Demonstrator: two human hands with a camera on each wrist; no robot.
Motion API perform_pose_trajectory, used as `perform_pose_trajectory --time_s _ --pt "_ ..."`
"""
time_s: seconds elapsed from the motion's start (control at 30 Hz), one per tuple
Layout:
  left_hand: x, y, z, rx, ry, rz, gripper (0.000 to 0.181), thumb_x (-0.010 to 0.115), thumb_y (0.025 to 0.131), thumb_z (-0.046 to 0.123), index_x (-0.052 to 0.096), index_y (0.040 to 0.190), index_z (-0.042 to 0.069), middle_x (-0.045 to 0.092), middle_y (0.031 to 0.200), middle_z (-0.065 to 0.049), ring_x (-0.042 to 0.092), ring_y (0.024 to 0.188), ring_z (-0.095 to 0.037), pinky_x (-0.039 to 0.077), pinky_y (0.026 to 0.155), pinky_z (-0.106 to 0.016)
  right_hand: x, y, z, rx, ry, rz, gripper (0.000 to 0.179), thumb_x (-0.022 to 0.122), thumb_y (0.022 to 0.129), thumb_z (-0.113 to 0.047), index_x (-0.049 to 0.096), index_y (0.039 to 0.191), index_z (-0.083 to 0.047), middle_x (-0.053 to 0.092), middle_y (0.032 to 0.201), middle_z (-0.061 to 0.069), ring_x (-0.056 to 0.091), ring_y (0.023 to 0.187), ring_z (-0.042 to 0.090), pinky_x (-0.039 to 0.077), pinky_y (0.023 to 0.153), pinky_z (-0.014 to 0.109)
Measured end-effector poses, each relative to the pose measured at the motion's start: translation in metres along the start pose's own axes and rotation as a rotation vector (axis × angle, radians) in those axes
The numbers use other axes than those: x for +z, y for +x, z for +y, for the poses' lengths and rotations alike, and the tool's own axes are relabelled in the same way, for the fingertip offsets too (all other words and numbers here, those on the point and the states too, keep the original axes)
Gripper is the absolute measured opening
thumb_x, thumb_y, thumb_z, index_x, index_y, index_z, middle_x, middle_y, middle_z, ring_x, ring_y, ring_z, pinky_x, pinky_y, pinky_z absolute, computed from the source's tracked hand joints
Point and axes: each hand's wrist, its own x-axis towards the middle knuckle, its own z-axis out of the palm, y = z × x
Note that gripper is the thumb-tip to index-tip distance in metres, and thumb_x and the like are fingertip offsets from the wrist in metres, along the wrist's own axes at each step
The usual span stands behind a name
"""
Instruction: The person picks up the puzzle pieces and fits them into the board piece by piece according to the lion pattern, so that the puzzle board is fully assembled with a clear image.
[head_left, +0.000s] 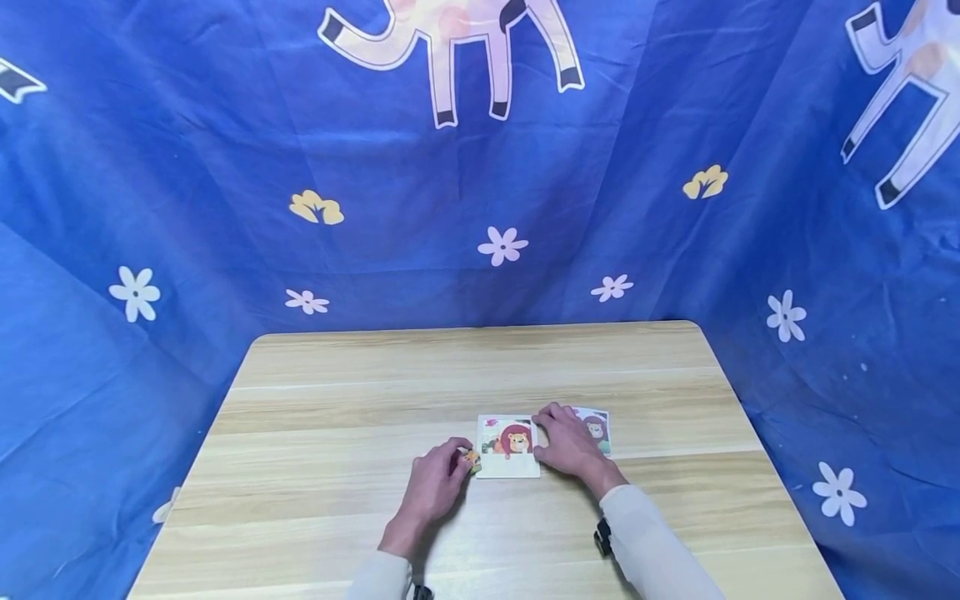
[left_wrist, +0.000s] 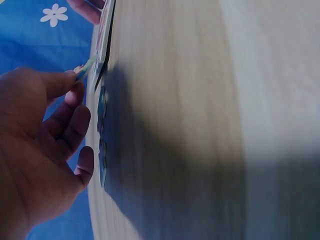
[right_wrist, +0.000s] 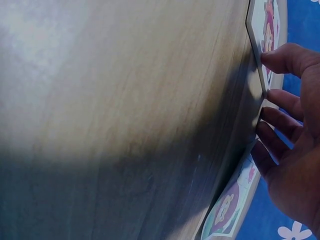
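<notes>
A square jigsaw puzzle board [head_left: 508,468] with a white frame lies flat on the table, and a red-maned lion shows in its upper part while its lower strip is plain white. At the board's left edge, my left hand [head_left: 437,479] pinches a small puzzle piece [left_wrist: 86,69] between thumb and index finger, tilted up from the board. My right hand [head_left: 567,440] rests its thumb and fingertips on the board's right edge, fingers fairly straight. Partly behind that hand lies a lion picture card [head_left: 597,432]. Beneath my left hand are loose puzzle pieces [left_wrist: 102,110], hidden in the head view.
The light wooden table [head_left: 337,375] has rounded far corners. A blue curtain [head_left: 405,250] printed with flowers and animals hangs behind it and along both sides.
</notes>
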Motion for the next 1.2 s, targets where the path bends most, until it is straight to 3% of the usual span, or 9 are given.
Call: perform_pose_trajectory --time_s 0.2,0.53,0.8,1.03,1.2 --pt "0.005 0.004 0.004 0.035 0.013 -0.015 0.023 0.066 0.089 0.023 0.066 0.112 0.020 0.063 0.079 0.011 0.064 0.087 -0.018 0.043 0.085 -0.045 0.000 0.000 0.000 -0.016 -0.011 0.010 0.059 0.071 0.075 -0.032 0.061 0.129 -0.010 0.056 0.125 0.002 0.050 0.112 0.022 0.042 0.096 0.042" --pt "0.011 0.011 0.010 0.056 0.026 -0.060 0.022 0.066 0.089 0.025 0.067 0.111 0.022 0.057 0.076 0.015 0.060 0.083 -0.012 0.034 0.078 -0.035 0.000 0.001 0.001 -0.007 -0.021 0.010 0.060 0.071 0.075 -0.033 0.060 0.130 -0.011 0.055 0.126 0.001 0.050 0.113 0.022 0.042 0.096 0.040" --pt "0.013 0.014 0.009 0.041 0.057 -0.082 0.024 0.065 0.090 0.027 0.066 0.114 0.023 0.063 0.086 0.011 0.061 0.089 -0.015 0.031 0.077 -0.033 0.001 0.003 0.001 0.007 -0.024 -0.002 0.059 0.070 0.076 -0.034 0.060 0.131 -0.013 0.054 0.127 0.001 0.049 0.116 0.021 0.041 0.098 0.040" --pt "0.013 0.015 0.011 0.029 0.088 -0.112 0.024 0.062 0.091 0.030 0.065 0.114 0.024 0.056 0.083 0.012 0.055 0.084 -0.012 0.030 0.075 -0.035 0.000 0.003 -0.001 0.013 -0.034 -0.005 0.059 0.070 0.076 -0.034 0.060 0.131 -0.013 0.054 0.127 0.001 0.049 0.116 0.022 0.041 0.098 0.041" --pt "0.014 0.016 0.010 0.020 0.139 -0.118 0.033 0.062 0.090 0.034 0.064 0.121 0.024 0.057 0.092 0.006 0.053 0.090 -0.016 0.030 0.076 -0.037 -0.001 0.004 -0.001 0.010 -0.042 -0.007 0.059 0.070 0.077 -0.035 0.060 0.131 -0.013 0.054 0.127 0.002 0.049 0.116 0.022 0.042 0.097 0.040"
